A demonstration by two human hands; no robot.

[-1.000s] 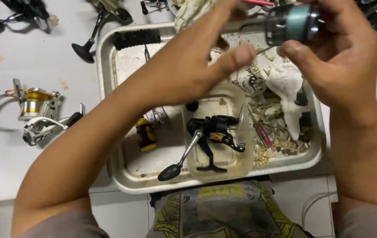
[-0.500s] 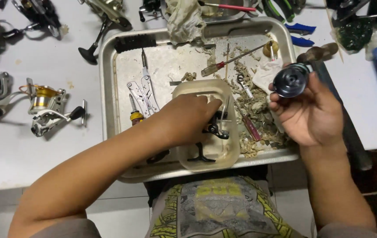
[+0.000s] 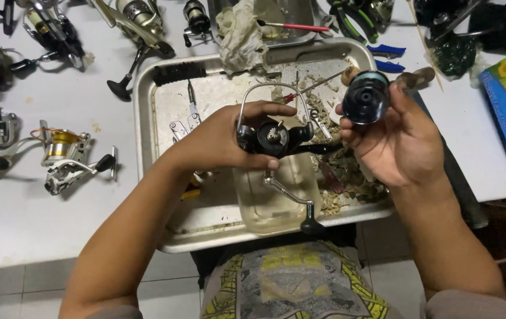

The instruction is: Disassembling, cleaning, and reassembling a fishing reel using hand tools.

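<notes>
Left hand (image 3: 223, 142), fingers wrapped around a black spinning reel body (image 3: 273, 139), held above the metal tray (image 3: 146, 100). Reel body: matte black, thin wire bail arching over its top, small pale toothed gear exposed at centre front, silver crank arm (image 3: 285, 195) hanging down to a black knob. Right hand (image 3: 400, 142), fingers pinching a dark round spool (image 3: 366, 97), separate from the reel body and just right of it, over the tray's right edge; spool glossy black with a bluish rim, hollow centre facing the camera.

Inside the tray: clear plastic tub (image 3: 270, 207) directly under the reel body, multi-tool pliers (image 3: 186, 121) at the tray's left, red-handled screwdriver (image 3: 309, 88) near its back, pale scraps and debris strewn at its right. Crumpled rag (image 3: 241, 35) draped over the tray's back rim.

White tabletop (image 3: 28, 218), stained; silver-and-gold reel (image 3: 67, 156) left of the tray, more reels behind it. Tiled floor below the tabletop's near edge.
</notes>
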